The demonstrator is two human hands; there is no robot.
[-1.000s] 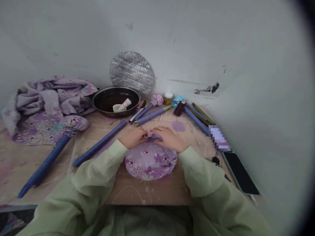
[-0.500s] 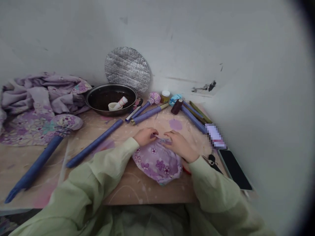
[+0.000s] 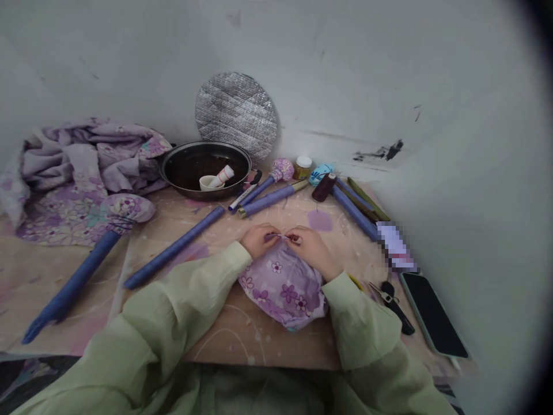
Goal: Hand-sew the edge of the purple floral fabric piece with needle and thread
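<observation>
A purple flowered cloth piece (image 3: 287, 288), rounded and puffed, lies on the table in front of me. My left hand (image 3: 260, 239) pinches its gathered top edge from the left. From the right, my right hand (image 3: 311, 249) pinches the same edge, fingertips close to those of the left. The cloth between the fingertips is drawn together into a small peak. Whether a needle or thread is between the fingers is too small to tell.
Blue wrapped sticks (image 3: 175, 248) and a cloth-headed stick (image 3: 80, 282) lie left. Behind stand a black pan (image 3: 173, 187), a jar (image 3: 302, 167) and a dark thread spool (image 3: 324, 187). Snips (image 3: 397, 311) and a phone (image 3: 434, 314) lie right, on the patterned table cover (image 3: 233, 340).
My hands have come closer together, and the cloth edge between them is now bunched. The camera view has shifted slightly, showing more of the snips at the right.
</observation>
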